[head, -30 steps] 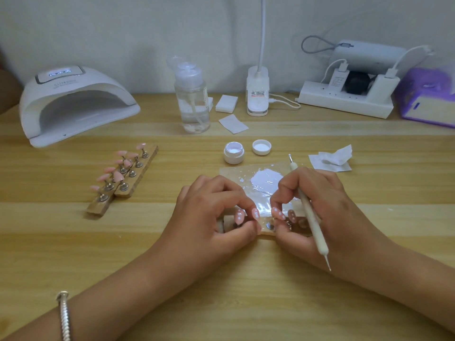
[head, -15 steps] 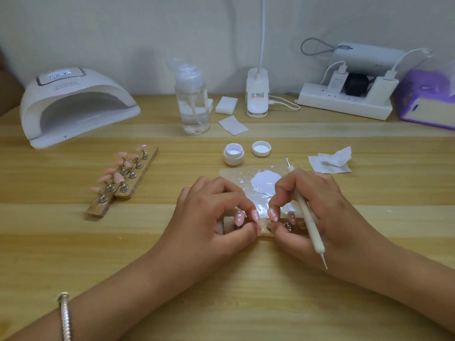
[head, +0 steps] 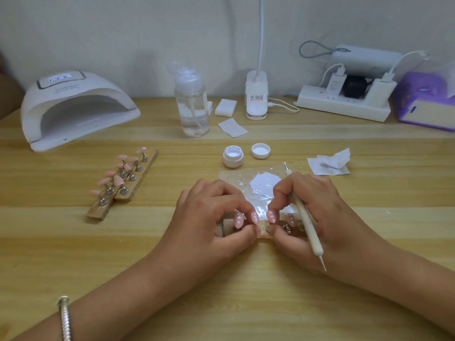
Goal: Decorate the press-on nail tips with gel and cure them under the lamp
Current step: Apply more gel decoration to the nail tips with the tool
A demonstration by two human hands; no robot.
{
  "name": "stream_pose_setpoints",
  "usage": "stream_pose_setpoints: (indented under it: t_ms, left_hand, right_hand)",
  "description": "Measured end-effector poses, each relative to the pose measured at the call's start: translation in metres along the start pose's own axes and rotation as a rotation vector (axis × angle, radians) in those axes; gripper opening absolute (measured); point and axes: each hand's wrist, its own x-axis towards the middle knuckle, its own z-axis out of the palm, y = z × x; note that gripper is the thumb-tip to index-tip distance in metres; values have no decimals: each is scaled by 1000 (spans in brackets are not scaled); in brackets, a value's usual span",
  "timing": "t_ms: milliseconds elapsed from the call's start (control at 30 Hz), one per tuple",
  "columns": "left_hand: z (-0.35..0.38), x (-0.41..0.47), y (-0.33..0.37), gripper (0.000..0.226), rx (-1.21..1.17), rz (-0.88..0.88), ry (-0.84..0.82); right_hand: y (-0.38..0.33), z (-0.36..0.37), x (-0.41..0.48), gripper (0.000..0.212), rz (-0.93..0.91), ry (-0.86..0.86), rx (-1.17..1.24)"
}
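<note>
A small wooden nail holder lies under both hands near the table's middle. On it stand pink nail tips with white dots. My left hand curls over the holder's left part, thumb and forefinger pinching at a dotted tip. My right hand grips a white dotting tool, its point aimed toward me, and its forefinger and thumb pinch at another tip. Behind the hands lie a clear palette with white gel, an open gel pot and its lid. The white curing lamp stands at the far left.
Two more wooden holders with plain pink tips lie to the left. A pump bottle, white pads, a desk-lamp base, a power strip and a purple box line the back. Crumpled wipes lie at the right.
My right forefinger and the tool's upper end have shifted slightly left, closer to my left fingers. The left hand and the holder have stayed in place.
</note>
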Motion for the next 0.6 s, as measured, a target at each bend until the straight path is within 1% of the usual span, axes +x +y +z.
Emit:
stream_pose_setpoints:
  t_ms: [67,133,200,267,367,433,533,567,600]
  left_hand:
    - [0,0,-1,5,6,11,0]
    - [0,-1,-1,7,20,17,5]
    - [0,-1,-3,16,61,25,14]
    - [0,-2,-4,24,101,27,25]
    - [-2,-6,-3,33,153,28,25]
    - [-4,-9,-2,37,219,22,25]
    - [-9,-13,-6,35,281,32,34]
    - [-12,-12,-4,33,265,14,37]
    - [-13,-12,-5,31,253,34,29]
  right_hand:
    - [-3,-1,0,27,16,-6,8]
    - [-7,-3,0,32,25,3,-21]
    - [-9,-7,0,38,19,32,-54]
    - [-9,-16,-1,44,9,65,-28]
    - [-4,-34,2,42,23,156,55]
    - [4,-47,6,40,38,257,34]
    - [19,-64,15,45,87,338,-18]
    - [25,-68,16,44,98,352,-33]
    - [30,-73,17,39,107,364,-46]
